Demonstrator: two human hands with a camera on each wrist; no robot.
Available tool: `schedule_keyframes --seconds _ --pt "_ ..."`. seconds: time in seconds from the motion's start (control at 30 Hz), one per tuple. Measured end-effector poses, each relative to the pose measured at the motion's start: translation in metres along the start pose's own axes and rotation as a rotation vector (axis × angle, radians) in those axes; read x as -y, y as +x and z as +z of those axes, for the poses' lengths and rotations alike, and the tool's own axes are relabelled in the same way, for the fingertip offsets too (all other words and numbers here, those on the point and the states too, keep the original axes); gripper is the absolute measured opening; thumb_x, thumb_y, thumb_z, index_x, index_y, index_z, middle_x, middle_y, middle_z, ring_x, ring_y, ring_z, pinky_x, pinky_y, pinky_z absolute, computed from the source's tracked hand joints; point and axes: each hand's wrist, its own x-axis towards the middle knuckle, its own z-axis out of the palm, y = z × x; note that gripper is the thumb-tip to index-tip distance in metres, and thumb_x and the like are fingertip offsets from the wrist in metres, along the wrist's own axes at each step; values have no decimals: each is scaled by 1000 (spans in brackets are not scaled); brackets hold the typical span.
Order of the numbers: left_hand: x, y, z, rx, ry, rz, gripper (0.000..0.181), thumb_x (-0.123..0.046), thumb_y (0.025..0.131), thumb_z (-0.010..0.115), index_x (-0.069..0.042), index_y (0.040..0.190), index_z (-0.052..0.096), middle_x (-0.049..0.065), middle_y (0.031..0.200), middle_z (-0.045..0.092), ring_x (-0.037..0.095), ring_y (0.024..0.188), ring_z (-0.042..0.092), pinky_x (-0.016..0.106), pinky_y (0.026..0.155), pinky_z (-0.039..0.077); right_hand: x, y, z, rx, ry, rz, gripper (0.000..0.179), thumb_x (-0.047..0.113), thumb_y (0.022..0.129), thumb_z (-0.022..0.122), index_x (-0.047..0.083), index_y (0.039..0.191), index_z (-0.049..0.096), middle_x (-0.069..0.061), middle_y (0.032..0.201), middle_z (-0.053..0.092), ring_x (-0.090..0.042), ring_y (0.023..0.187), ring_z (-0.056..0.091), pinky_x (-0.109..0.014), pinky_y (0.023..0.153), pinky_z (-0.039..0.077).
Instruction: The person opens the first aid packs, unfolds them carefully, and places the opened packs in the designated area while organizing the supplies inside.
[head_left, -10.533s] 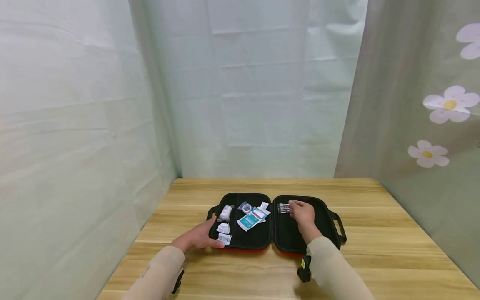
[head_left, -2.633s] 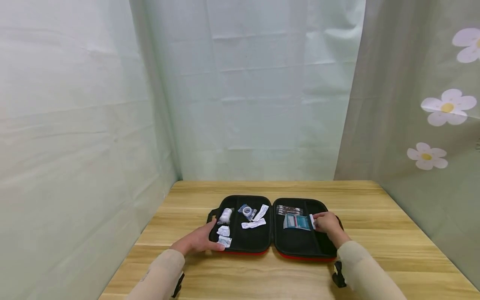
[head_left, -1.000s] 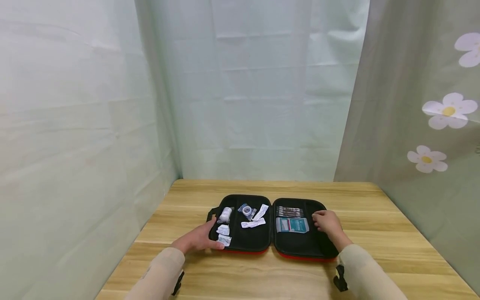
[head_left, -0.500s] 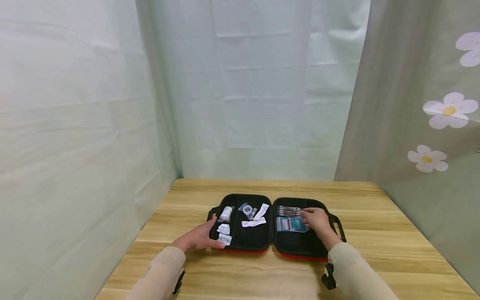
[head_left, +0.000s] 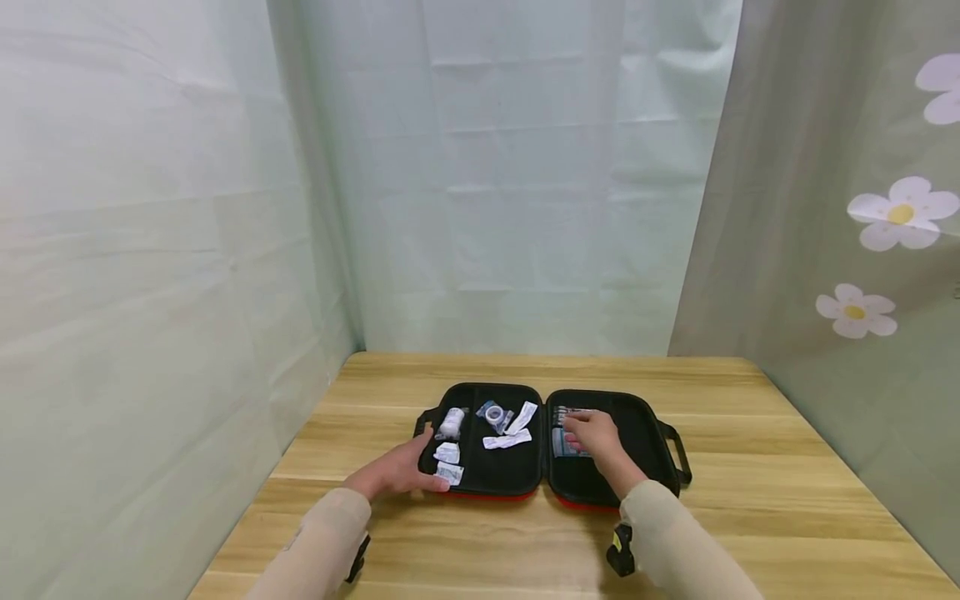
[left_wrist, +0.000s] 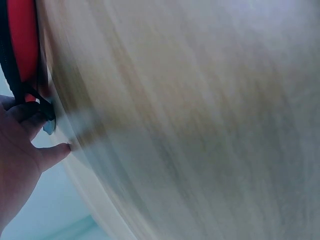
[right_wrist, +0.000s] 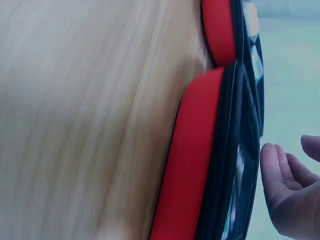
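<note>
A black case with a red shell (head_left: 517, 482) lies open flat on the wooden table (head_left: 480, 542). Its left half holds a white gauze roll (head_left: 452, 422), a tape roll (head_left: 492, 413), two small white sachets (head_left: 447, 454) and two white strips (head_left: 508, 439). My left hand (head_left: 397, 473) rests on that half's near-left rim, fingers straight. My right hand (head_left: 592, 435) lies over a teal packet (head_left: 558, 442) in the right half, just below the dark strips (head_left: 561, 412). In the right wrist view its fingers (right_wrist: 285, 195) are loosely curved, with nothing in them, beside the red shell (right_wrist: 190, 165).
The case's carry handles stick out at the right (head_left: 678, 454) and left (head_left: 424, 419). Pale curtains close in the table at the back and left, and a flowered curtain (head_left: 862, 250) hangs on the right. Bare table top lies around the case.
My right hand has moved left across the right half, from beside the teal packet to on top of it. My left hand has stayed on the case's rim.
</note>
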Motion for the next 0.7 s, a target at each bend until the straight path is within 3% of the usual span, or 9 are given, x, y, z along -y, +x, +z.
schedule_keyframes --seconds 0.2,0.5,0.7 --pt "1 1 0 5 20 -10 121 -53 70 86 3 156 21 24 155 33 39 140 35 54 114 27 6 -6 20 40 59 -34 32 8 97 61 -15 119 62 -29 107 68 -37 90 70 -41 76 59" --pt "2 1 0 2 21 2 121 -53 70 86 4 155 21 25 154 33 39 139 35 54 113 28 11 -13 49 79 108 -9 31 7 96 62 -15 117 63 -27 104 69 -37 90 69 -37 75 59" --pt "3 1 1 -1 7 25 121 -52 71 86 6 154 21 25 154 34 39 139 36 53 113 28 10 -17 66 82 152 -11 31 7 93 65 -17 114 63 -30 103 69 -33 81 71 -32 68 59"
